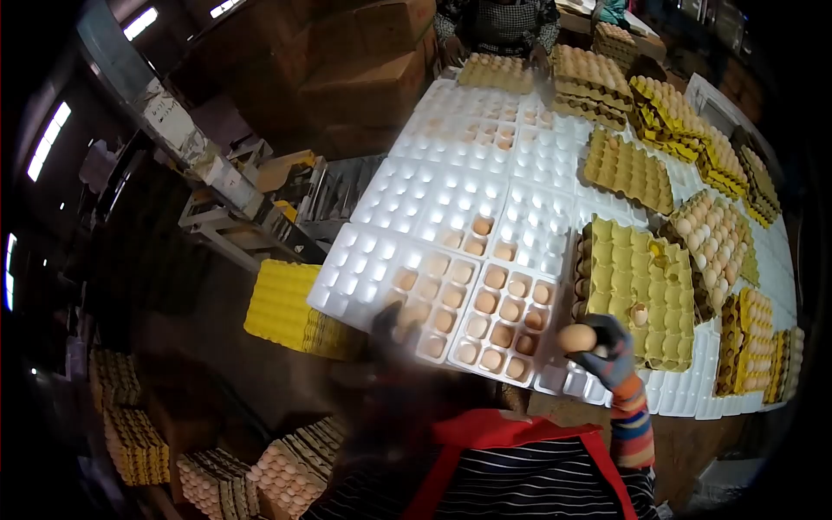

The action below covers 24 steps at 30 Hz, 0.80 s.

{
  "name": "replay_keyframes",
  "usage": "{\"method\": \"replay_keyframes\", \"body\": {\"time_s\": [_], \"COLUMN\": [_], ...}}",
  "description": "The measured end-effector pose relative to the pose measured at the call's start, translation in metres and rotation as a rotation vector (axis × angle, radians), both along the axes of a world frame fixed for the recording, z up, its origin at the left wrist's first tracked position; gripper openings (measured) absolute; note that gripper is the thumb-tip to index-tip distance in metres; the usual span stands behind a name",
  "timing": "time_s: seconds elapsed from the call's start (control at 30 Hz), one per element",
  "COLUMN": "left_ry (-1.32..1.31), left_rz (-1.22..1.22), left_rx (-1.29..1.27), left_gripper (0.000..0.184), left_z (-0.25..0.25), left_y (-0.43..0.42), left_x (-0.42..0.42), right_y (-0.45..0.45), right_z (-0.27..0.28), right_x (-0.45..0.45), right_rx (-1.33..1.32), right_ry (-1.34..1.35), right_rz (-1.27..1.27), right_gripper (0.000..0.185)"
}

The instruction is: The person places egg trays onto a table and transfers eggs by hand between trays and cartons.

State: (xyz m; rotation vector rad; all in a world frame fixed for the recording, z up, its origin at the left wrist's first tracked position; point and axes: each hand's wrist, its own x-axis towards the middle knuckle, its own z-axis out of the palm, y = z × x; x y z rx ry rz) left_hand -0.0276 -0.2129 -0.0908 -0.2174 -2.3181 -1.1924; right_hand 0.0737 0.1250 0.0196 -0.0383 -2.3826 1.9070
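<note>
My right hand [614,354], in a grey glove below a striped sleeve, has its fingers wrapped round a brown egg [576,338]. It is at the front edge of the table, beside a yellowish pulp egg tray [643,299] that bears a broken shell [640,315] and spilled yolk [657,252]. My left hand [390,322] is a dark, motion-smeared shape over the near edge of a white foam tray [351,264] partly filled with eggs. Its fingers cannot be made out. Between my hands, another white foam tray [508,325] has eggs in its pockets.
Egg-filled pulp trays [712,238] stand stacked along the right side. A person [498,30] works at the far end. Yellow trays [290,303] are piled left of the table; more egg stacks [295,468] sit below. Cardboard boxes [368,82] stand behind.
</note>
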Motion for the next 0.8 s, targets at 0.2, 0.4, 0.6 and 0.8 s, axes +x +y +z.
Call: {"method": "replay_keyframes", "body": {"time_s": [0.2, 0.4, 0.6, 0.8], "left_ry": [-0.132, -0.176, -0.192, -0.684], "left_rz": [0.036, -0.101, -0.215, -0.329], "left_rx": [-0.517, -0.348, -0.279, 1.264], "left_gripper": [0.019, 0.017, 0.029, 0.041], "left_z": [-0.054, -0.052, -0.031, -0.088], "left_y": [-0.074, -0.083, -0.088, -0.083], "left_x": [-0.018, -0.024, -0.03, -0.048], "right_y": [-0.164, -0.22, -0.202, -0.142], "right_z": [-0.07, -0.101, -0.145, -0.057], "right_x": [-0.182, -0.264, -0.318, -0.206], "right_rx": [0.54, 0.737, 0.918, 0.745], "right_ry": [0.044, 0.012, 0.179, 0.396], "right_rz": [0.139, 0.058, 0.006, -0.196], "right_gripper": [0.044, 0.032, 0.032, 0.04]}}
